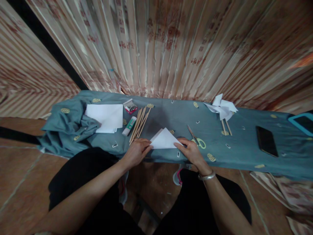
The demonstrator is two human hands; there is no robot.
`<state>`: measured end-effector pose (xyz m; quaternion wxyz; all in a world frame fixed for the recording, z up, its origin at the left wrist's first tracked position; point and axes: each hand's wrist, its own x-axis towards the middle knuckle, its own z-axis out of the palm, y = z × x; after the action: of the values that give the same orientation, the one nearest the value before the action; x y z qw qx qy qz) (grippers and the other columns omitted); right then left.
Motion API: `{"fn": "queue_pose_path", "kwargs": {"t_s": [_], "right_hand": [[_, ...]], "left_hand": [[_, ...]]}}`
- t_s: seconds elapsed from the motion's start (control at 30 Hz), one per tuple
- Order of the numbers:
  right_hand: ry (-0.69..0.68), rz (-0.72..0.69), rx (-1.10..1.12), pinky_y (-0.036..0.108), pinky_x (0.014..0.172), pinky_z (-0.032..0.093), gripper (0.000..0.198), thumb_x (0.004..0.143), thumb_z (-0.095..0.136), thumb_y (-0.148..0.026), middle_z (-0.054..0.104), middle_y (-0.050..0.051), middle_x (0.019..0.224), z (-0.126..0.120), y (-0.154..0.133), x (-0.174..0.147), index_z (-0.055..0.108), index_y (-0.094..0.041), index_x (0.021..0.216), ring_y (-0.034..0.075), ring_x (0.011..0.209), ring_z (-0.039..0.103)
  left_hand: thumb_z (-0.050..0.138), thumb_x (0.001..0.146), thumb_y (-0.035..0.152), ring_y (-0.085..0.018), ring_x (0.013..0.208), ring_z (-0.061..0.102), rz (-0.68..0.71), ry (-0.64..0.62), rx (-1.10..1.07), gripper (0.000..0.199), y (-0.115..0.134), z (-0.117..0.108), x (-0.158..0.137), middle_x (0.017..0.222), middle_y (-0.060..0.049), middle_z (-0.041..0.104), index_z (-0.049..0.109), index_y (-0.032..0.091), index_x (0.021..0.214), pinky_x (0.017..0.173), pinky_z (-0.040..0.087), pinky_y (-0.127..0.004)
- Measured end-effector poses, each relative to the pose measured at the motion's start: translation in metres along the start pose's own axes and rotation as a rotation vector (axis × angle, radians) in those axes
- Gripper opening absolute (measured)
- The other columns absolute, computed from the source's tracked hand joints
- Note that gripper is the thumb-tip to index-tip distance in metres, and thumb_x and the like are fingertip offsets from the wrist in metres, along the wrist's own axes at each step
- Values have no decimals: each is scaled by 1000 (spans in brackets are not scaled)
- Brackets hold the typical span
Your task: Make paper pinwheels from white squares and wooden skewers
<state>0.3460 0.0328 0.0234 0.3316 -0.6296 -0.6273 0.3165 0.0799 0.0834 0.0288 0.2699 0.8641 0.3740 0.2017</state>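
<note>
A white sheet of paper (164,139), folded into a triangle with its peak pointing away from me, lies near the cloth's front edge. My left hand (139,150) pinches its left corner between thumb and fingers. At the right corner, my right hand (190,149) grips the paper the same way. Scissors (201,142) with pale green handles lie just beyond my right hand, blades pointing away. Beyond my left hand are several thin wooden sticks (140,124) in a loose bunch, with a green and white glue stick (129,126) beside them.
Stacked white paper (105,117) lies at the left by bunched cloth (70,117). A small open box of metal pins (130,106) stands behind the glue stick. Toward the right are white paper pinwheels (221,107) on sticks, a dark phone (266,141) and a blue-framed device (303,123). A curtain (166,49) hangs behind.
</note>
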Motion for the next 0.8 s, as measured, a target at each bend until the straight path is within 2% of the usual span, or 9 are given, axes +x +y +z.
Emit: {"fn": "queue_pose_path", "kwargs": {"t_s": [0.07, 0.17, 0.23, 0.3, 0.47, 0.8], "right_hand": [[63, 23, -28, 32, 77, 50, 26, 82, 59, -43, 75, 5, 91, 3, 1, 1, 73, -21, 82, 23, 84, 67], [104, 66, -73, 32, 72, 49, 25, 80, 59, -43, 75, 4, 85, 7, 2, 2, 73, -22, 81, 22, 77, 67], [105, 91, -89, 32, 71, 49, 24, 79, 61, -43, 75, 4, 83, 7, 3, 3, 73, -22, 81, 22, 75, 67], [103, 100, -84, 32, 72, 50, 23, 77, 62, -41, 75, 4, 84, 7, 3, 4, 73, -22, 81, 22, 75, 67], [117, 108, -48, 32, 74, 51, 19, 76, 64, -39, 75, 4, 84, 8, 3, 5, 72, -22, 80, 21, 75, 67], [136, 145, -103, 32, 71, 51, 16, 74, 67, -37, 74, 3, 81, 10, 3, 8, 71, -22, 79, 21, 71, 68]], "left_hand": [[50, 93, 26, -20, 96, 65, -7, 52, 40, 22, 2, 0, 0, 106, -9, 69, 67, 16, 100, 87, 49, -34], [48, 93, 24, -26, 121, 54, 114, 128, 203, 38, 10, 3, -1, 136, -15, 54, 51, 15, 130, 97, 45, -42], [43, 95, 19, -27, 133, 43, 263, 89, 311, 43, 18, 8, -2, 147, -15, 44, 43, 16, 138, 105, 39, -46], [40, 96, 17, -26, 140, 34, 347, 19, 372, 44, 25, 16, -4, 148, -14, 43, 40, 16, 140, 111, 31, -48], [49, 93, 24, -30, 143, 29, 313, -63, 434, 53, 30, 31, -5, 150, -16, 39, 34, 11, 142, 115, 22, -52], [53, 91, 39, -32, 143, 27, 270, -115, 443, 62, 27, 32, -6, 152, -17, 35, 33, 12, 144, 115, 18, -53]]}}
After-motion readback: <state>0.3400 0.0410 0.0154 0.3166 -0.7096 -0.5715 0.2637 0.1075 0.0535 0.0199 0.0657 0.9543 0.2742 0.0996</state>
